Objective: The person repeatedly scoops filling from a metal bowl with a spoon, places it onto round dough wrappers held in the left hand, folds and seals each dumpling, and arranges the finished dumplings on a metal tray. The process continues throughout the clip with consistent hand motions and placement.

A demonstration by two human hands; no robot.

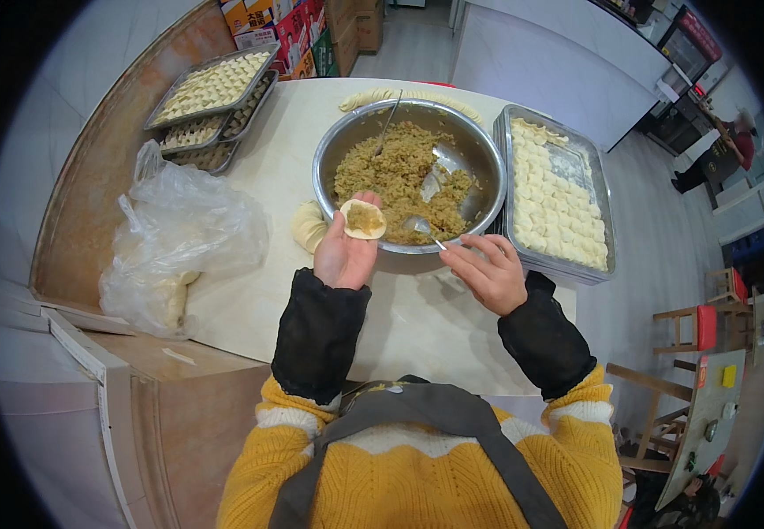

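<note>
On the palm and fingers of my left hand [349,254] rests a round dough wrapper [364,220] with brown filling spread in its middle. My right hand [489,271] grips the handle of a metal spoon [421,228], whose bowl is low over the filling near the rim. A large stainless steel bowl [496,173] stands before me, partly full of chopped filling [392,165]. Another metal utensil [390,119] leans in it at the far side. Left of the bowl, partly behind my left hand, sits a stack of dough wrappers [309,227].
A metal tray [610,225] of dumplings is stacked on others at the right. Several dumpling trays [213,89] stand at the left, behind a clear plastic bag [183,211] with dough inside. A wrapper row [415,98] curves behind the bowl. A person [725,149] stands far right.
</note>
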